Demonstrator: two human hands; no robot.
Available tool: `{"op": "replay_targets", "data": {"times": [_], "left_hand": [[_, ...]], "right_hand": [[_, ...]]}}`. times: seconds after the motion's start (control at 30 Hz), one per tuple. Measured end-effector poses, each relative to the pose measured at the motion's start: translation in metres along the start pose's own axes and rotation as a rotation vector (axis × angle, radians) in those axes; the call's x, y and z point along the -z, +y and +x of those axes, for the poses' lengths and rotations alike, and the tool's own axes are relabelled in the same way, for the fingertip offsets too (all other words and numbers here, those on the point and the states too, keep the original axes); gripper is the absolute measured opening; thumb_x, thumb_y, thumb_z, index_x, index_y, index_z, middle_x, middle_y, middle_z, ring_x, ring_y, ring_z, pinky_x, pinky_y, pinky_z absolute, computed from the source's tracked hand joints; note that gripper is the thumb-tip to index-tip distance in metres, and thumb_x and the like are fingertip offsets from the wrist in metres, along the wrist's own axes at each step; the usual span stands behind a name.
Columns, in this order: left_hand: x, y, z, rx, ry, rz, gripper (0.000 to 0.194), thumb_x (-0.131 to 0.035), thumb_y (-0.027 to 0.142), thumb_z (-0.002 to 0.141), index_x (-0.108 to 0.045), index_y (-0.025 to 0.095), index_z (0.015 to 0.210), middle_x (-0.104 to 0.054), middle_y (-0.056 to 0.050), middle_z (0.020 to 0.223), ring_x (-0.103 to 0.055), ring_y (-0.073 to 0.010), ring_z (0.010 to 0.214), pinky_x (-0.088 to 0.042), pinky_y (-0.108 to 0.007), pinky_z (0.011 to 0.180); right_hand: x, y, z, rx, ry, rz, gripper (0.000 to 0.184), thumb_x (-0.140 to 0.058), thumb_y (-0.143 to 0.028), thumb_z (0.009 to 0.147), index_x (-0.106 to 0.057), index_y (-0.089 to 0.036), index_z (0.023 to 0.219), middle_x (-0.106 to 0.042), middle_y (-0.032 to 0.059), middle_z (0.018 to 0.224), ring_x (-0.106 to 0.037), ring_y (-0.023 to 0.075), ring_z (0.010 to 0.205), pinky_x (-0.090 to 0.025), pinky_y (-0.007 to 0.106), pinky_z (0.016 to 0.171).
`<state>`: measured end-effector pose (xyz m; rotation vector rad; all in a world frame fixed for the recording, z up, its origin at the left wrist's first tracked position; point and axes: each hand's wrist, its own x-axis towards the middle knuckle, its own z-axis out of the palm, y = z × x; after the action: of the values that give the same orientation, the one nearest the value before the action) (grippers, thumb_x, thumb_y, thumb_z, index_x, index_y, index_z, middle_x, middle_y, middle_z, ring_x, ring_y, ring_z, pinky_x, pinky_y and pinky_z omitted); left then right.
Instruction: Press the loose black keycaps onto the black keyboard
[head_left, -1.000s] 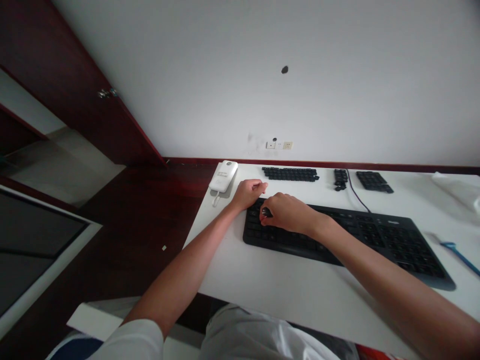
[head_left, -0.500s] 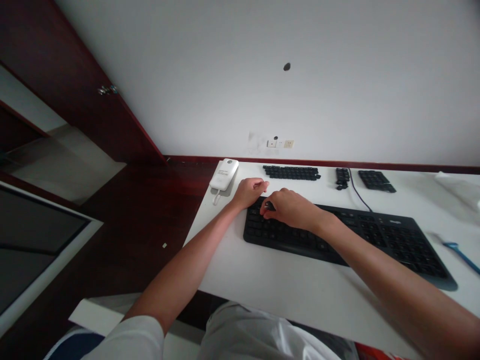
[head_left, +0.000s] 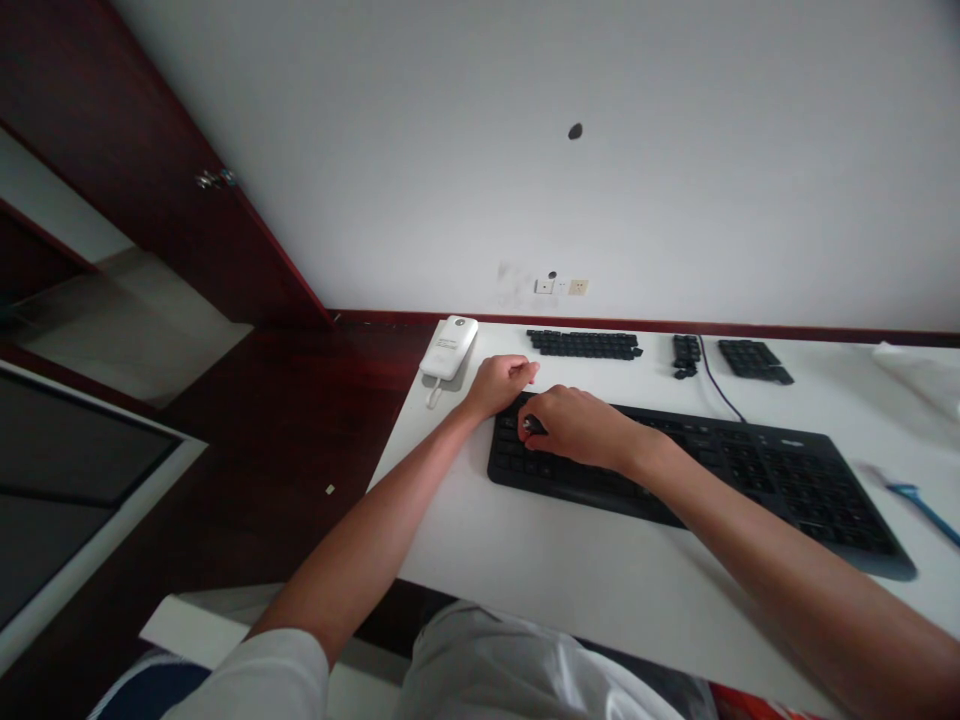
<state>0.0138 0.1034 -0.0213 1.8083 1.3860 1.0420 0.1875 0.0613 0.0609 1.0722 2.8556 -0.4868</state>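
Observation:
A black keyboard (head_left: pixel 720 465) with a cord lies at a slant across the white desk. Over its left end my right hand (head_left: pixel 577 425) is closed, thumb and fingers pinched together low on the keys. A small dark bit with a shiny spot shows between those fingertips, too small to name. My left hand (head_left: pixel 501 384) rests curled at the keyboard's back left corner, and whatever its fingers may hold is hidden.
Loose black keycaps lie in groups along the desk's back: a wide block (head_left: pixel 585 345), a narrow column (head_left: pixel 685 355) and a square block (head_left: pixel 754 360). A white handheld device (head_left: pixel 450 348) with a strap sits at the left edge. A blue-handled tool (head_left: pixel 930 515) lies at the right.
My right hand has shifted slightly left and down over the keys. My left hand stays where it was.

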Motion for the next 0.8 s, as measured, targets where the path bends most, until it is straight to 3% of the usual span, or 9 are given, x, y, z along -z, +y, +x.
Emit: {"op": "replay_targets", "data": {"times": [0.8], "left_hand": [[-0.001, -0.001, 0.0, -0.011, 0.005, 0.033, 0.042, -0.056, 0.046, 0.095, -0.064, 0.016, 0.067, -0.063, 0.0, 0.062, -0.048, -0.0109, 0.06, -0.031, -0.027, 0.061]], "right_hand": [[-0.004, -0.006, -0.002, -0.04, 0.004, -0.004, 0.019, -0.066, -0.014, 0.09, -0.077, -0.023, 0.102, -0.078, 0.0081, 0.104, -0.073, 0.0284, 0.099, -0.045, 0.032, 0.075]]}}
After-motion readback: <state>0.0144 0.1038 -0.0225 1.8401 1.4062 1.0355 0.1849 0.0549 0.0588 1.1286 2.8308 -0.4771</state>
